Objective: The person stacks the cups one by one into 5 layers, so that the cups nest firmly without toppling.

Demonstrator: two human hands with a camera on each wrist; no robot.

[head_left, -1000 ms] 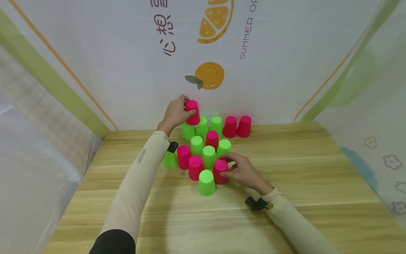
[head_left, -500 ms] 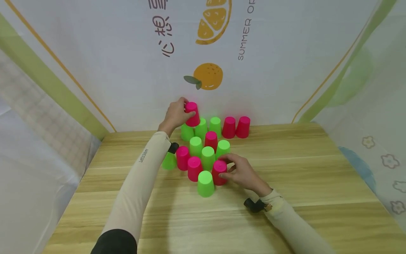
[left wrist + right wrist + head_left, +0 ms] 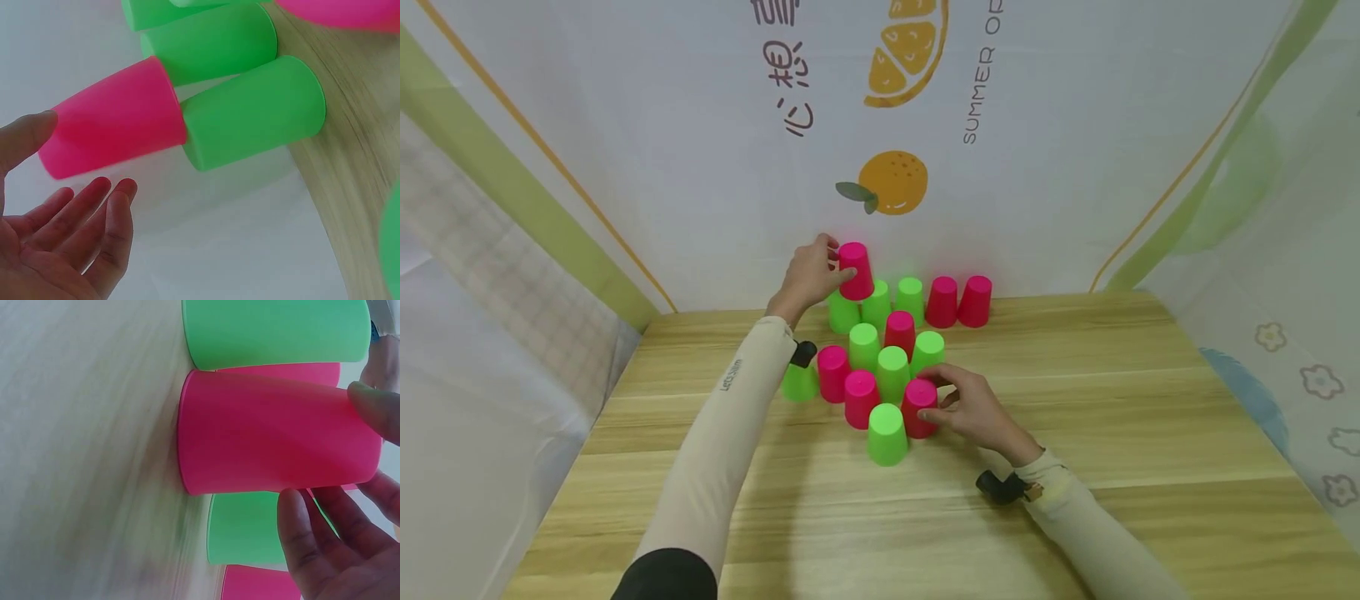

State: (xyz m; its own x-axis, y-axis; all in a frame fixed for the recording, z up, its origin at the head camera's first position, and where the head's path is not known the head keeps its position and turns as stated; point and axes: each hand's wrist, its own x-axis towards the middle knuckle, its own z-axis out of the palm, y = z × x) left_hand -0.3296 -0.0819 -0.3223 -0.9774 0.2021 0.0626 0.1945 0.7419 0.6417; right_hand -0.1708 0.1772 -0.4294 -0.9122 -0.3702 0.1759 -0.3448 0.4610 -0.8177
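Upside down at the back left, a pink cup (image 3: 855, 273) stands raised on the bases of green cups (image 3: 844, 313). My left hand (image 3: 808, 275) is beside it; in the left wrist view the fingers (image 3: 119, 231) are spread off its side, and the thumb (image 3: 31, 137) overlaps its closed end. Nearer the front, my right hand (image 3: 973, 408) holds another upturned pink cup (image 3: 917, 414) between thumb and fingers, its rim down at the table. A green cup (image 3: 887, 437) stands just in front of that one.
Several more green and pink cups stand upside down, including a pink one (image 3: 862, 400) beside the front green cup and a pink pair (image 3: 976, 302) at the back right. A white printed cloth (image 3: 1037, 192) hangs behind the wooden table (image 3: 1112, 392).
My left hand has loosened from the back pink cup and drawn slightly left, while the cup stays on the green cups. The right hand keeps its hold on the front pink cup.
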